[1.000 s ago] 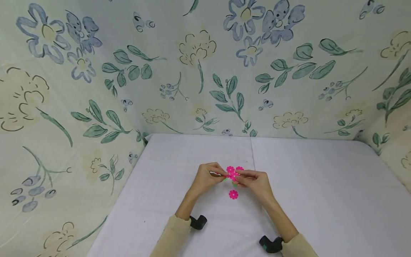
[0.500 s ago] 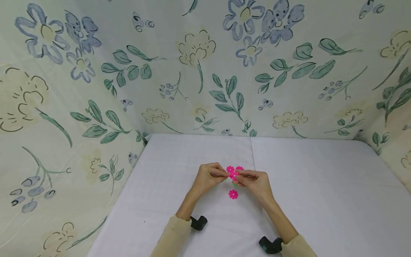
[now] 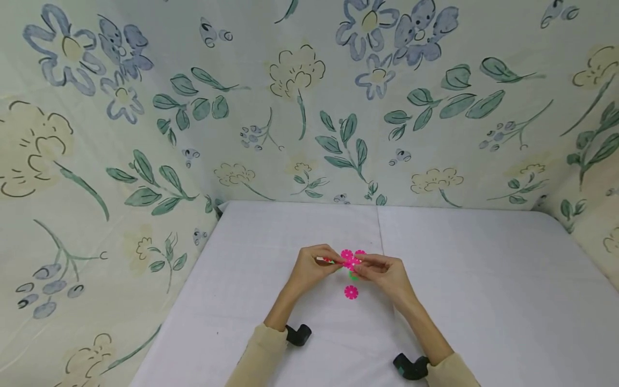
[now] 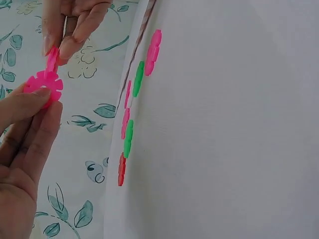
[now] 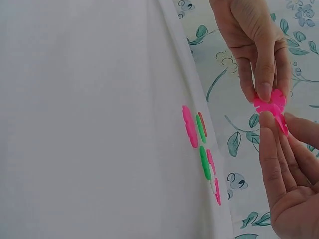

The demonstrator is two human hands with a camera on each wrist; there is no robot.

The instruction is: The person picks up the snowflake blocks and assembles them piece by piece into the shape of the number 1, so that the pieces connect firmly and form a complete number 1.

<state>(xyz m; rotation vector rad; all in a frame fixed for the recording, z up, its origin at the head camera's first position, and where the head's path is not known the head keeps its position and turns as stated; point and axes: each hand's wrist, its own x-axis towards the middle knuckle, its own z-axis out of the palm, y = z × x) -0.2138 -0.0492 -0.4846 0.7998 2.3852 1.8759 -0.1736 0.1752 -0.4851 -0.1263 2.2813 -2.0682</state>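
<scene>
Wrist views distinguish what the head view merges — left hand (image 3: 308,269) pinching one pink disc (image 4: 54,85), right hand (image 3: 388,273) a second disc (image 4: 52,62).

In the head view, the right hand (image 3: 384,274) hides part of a green disc (image 3: 353,276); the left hand (image 3: 311,269) covers most of a red disc (image 4: 121,170). Fingers obscure where the left-held pink disc (image 4: 56,85) meets the right-held pink disc (image 4: 51,59); whether slots interlock cannot be told. The near edge crops both sleeves (image 3: 258,357).
</scene>
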